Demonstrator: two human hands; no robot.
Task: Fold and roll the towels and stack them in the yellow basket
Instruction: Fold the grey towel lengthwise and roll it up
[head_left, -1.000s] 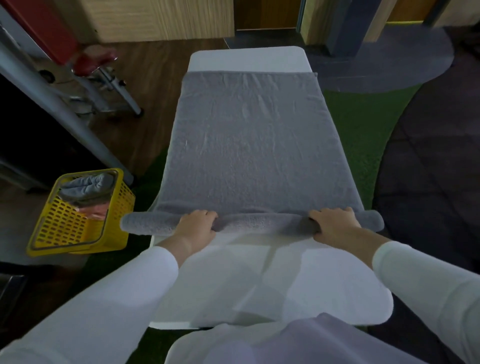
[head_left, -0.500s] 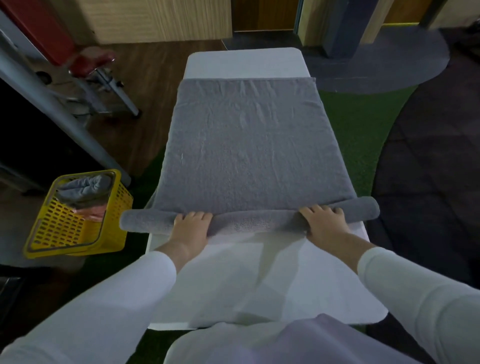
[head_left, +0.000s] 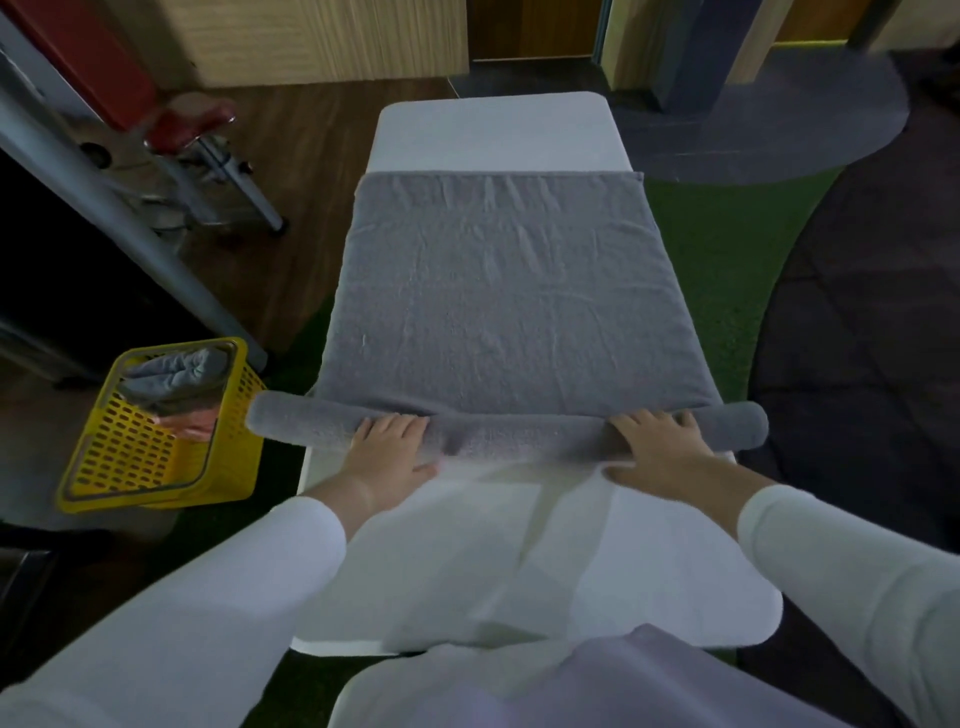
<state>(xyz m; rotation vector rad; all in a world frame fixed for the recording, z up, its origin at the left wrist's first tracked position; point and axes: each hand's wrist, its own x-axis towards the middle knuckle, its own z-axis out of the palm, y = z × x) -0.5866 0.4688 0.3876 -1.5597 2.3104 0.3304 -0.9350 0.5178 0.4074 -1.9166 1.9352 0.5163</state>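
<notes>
Nearest: white sleeves, then left hand and right hand, both palm-down, fingers laid out fairly straight over the roll, pressing on it and not curled round it, thumbs on the near side. Roll directly under the fingertips, long axis crosswise, each end reaching past the outer edge of its hand and overhanging the table. Hands spaced about evenly along it, neither nearer. Beyond the fingertips: flat unrolled towel, running straight away, far hem short of the table's far end. Judged: rolling under way, well under half done; next push straight ahead from the fingertips, square to the roll's axis; uneven pressure likely to cone it. Out left of the left hand, down on the floor: basket, rolled towels already inside.
</notes>
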